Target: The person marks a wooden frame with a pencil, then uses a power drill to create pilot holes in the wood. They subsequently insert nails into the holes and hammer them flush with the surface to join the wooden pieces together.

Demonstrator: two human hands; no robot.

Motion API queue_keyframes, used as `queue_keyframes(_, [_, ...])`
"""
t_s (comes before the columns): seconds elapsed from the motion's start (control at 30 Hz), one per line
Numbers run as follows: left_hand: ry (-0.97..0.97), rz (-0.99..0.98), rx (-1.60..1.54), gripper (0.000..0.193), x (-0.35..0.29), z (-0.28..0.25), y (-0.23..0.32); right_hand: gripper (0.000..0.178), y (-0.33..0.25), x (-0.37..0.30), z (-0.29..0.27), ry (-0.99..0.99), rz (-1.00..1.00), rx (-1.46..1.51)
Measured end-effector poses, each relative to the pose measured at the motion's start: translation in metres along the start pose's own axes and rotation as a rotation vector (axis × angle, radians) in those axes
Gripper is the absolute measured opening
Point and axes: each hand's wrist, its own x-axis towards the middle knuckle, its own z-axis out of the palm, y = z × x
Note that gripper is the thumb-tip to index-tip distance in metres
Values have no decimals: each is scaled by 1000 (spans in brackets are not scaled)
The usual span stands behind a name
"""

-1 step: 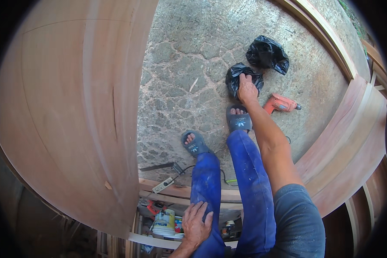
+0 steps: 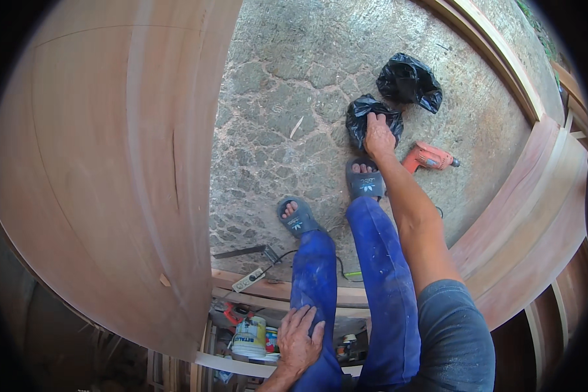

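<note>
My right hand (image 2: 379, 136) reaches down to a crumpled black plastic bag (image 2: 358, 124) on the floor in front of my right foot. Its fingers bend into the mouth of the bag, with the tips out of sight; they look closed, but what they hold, if anything, is hidden. My left hand (image 2: 300, 338) rests on my left leg, fingers apart, holding nothing. A second black plastic bag (image 2: 408, 81) sits just beyond the first, its mouth gaping. To the right of my right wrist lies an orange power drill (image 2: 428, 157) on its side.
A large wooden panel (image 2: 104, 144) fills the left. Wooden boards (image 2: 519, 222) and a long beam (image 2: 490, 46) border the right. By my left leg are a metal square (image 2: 261, 251), a power strip (image 2: 248, 279) and a white-yellow bucket (image 2: 249, 336). Cracked concrete (image 2: 268, 157) lies underfoot.
</note>
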Motion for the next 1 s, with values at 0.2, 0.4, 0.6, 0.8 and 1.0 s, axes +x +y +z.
queue_keyframes(0.2, [-53, -38, -16, 40, 1, 1, 2, 24, 9, -15, 21, -146, 11, 35])
queue_keyframes(0.4, [-22, -17, -17, 38, -2, 1, 5, 23, 18, -34, 20, -6, 75, 189])
queue_keyframes(0.6, [16, -42, -19, 39, -18, 10, 3, 27, 4, -64, -53, -271, 473, 636])
queue_keyframes(0.8, [65, -26, -58, 39, -21, 30, 4, 21, 28, -63, -92, -496, 559, 740])
queue_keyframes(1.0, [76, -66, -71, 39, -34, 45, 11, 15, 39, -115, -129, -628, 642, 855])
